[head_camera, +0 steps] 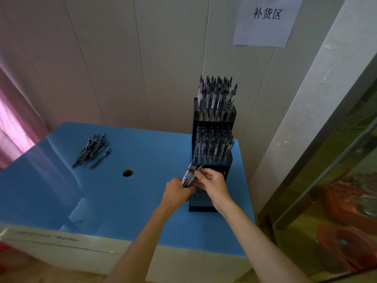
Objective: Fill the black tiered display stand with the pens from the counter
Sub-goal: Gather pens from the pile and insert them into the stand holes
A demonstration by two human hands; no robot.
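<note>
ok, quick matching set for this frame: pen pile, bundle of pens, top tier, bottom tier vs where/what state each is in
Things:
1. loose pen pile
2. bundle of pens
3. top tier of the display stand
4. bottom tier

States:
A. open holes showing
B. gripped by the left hand, with the right hand pinching one
C. packed with upright pens
D. lying on the blue counter, far left

Pairs: 1-D, 2-B, 3-C, 4-A
</note>
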